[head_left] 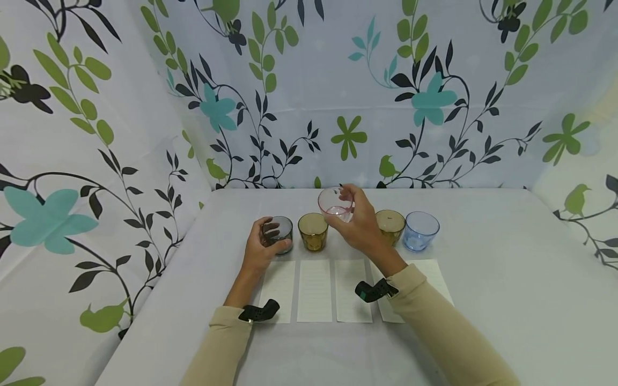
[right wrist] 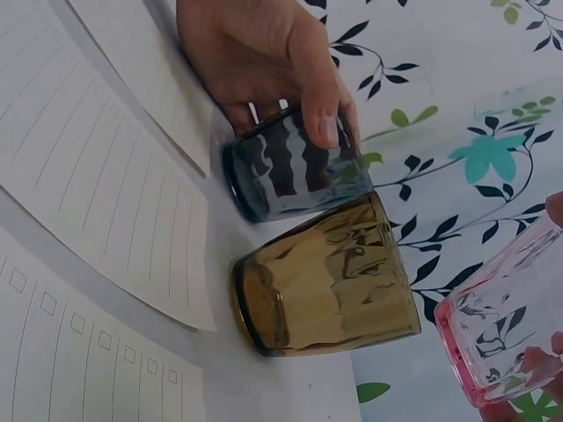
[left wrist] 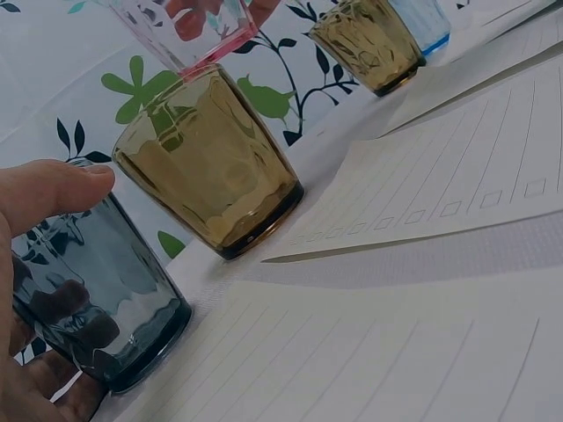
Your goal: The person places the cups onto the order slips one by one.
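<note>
My left hand (head_left: 258, 244) grips a dark grey-blue glass (left wrist: 114, 290) that stands on the table at the left end of a row. Its thumb lies across the near side and the fingers wrap behind. Up off the table, my right hand (head_left: 359, 222) holds a clear pink-tinted glass (right wrist: 501, 325) by its side, near an amber glass (head_left: 313, 233). In the left wrist view the pink glass (left wrist: 189, 31) appears just above that amber glass's rim; whether they touch I cannot tell. A second amber glass (head_left: 390, 225) stands partly behind my right wrist, with a blue glass (head_left: 421, 231) beside it.
Several lined paper sheets (head_left: 315, 292) lie side by side in front of the glasses, the right ones partly covered by my right arm. A white cloth covers the table (head_left: 507, 300). Leaf-patterned curtains (head_left: 309, 107) hang behind and at the sides.
</note>
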{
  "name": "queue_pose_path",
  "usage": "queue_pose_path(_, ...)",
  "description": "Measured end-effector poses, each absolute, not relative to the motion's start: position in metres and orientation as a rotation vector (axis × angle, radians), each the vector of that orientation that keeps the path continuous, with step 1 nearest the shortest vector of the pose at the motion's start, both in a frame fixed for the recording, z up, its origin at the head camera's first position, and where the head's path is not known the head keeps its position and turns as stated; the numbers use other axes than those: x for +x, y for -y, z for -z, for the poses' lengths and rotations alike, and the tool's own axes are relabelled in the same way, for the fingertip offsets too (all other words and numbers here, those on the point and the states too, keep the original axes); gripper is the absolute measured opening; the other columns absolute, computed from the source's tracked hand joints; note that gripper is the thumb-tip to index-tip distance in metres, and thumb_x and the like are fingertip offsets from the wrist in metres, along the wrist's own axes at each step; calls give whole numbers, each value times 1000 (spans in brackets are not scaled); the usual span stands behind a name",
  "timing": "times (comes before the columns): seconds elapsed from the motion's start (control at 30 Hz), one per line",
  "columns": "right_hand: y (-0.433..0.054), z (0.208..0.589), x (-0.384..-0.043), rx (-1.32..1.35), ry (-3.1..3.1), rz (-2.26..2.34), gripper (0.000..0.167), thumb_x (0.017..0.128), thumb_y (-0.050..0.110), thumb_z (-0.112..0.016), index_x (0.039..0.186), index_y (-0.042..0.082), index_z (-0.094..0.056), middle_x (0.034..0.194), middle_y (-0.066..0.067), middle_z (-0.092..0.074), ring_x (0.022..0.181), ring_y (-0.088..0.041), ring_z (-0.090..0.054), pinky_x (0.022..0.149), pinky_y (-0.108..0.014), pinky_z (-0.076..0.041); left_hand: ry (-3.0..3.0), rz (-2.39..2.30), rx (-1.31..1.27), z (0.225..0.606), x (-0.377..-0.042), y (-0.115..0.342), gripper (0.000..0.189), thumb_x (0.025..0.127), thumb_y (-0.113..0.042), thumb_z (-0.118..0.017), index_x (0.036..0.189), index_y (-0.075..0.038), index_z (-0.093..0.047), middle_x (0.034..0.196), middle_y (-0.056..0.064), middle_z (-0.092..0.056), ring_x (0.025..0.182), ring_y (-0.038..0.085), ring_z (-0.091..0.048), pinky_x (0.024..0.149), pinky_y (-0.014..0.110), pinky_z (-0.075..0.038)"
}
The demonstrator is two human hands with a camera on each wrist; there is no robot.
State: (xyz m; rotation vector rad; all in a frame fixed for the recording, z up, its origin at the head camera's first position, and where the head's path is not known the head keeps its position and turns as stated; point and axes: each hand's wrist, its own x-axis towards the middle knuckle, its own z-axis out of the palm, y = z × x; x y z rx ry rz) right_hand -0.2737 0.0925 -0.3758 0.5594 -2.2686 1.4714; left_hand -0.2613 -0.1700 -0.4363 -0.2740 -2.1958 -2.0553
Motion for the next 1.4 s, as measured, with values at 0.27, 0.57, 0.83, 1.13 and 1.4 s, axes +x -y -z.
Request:
queue_pose_path(0.27, -84, 370, -275, 591, 2288, -1485, 76, 86, 21, -80, 147, 3, -39, 137, -17, -56, 128, -27, -52, 104, -49, -46, 2181, 2067, -292, 424, -253, 167, 80, 85, 1, -76, 151, 5, -32, 145, 35, -43, 135, 52, -41, 114, 59, -34)
queue_pose_path(0.57, -83, 373, -274, 586, 2259, -1483, 74, 86, 21, -80, 146, 5, -40, 133, -12, -57, 125, -25, -53, 102, -48, -49, 2180, 2071, -285, 431, -259, 169, 82, 85, -1, -77, 152, 3, -31, 146, 32, -44, 135, 49, -42, 114, 55, -36)
queue_pose_path(0.83, -83, 376, -272, 582, 2230, -1491, 75, 85, 22, -81, 145, 2, -41, 130, -11, -57, 125, -25, -53, 101, -48, -49, 2207, 2052, -269, 422, -249, 169, 81, 84, 0, -76, 152, 5, -31, 145, 34, -44, 134, 49, -44, 113, 57, -36)
queue_pose_path(1.13, -84, 378, -270, 581, 2208, -1519, 72, 84, 20, -81, 143, 4, -43, 127, -10, -57, 123, -25, -53, 99, -49, -49, 2200, 2061, -266, 435, -261, 172, 82, 85, 0, -76, 153, 1, -30, 147, 33, -42, 136, 49, -42, 114, 56, -35)
queue_pose_path(1.4, -85, 379, -268, 572, 2205, -1529, 70, 84, 19, -82, 141, 6, -44, 126, -9, -57, 122, -24, -52, 99, -49, -50, 2192, 2017, -268, 452, -272, 174, 82, 85, -3, -78, 153, -3, -33, 145, 26, -47, 133, 40, -48, 112, 50, -38)
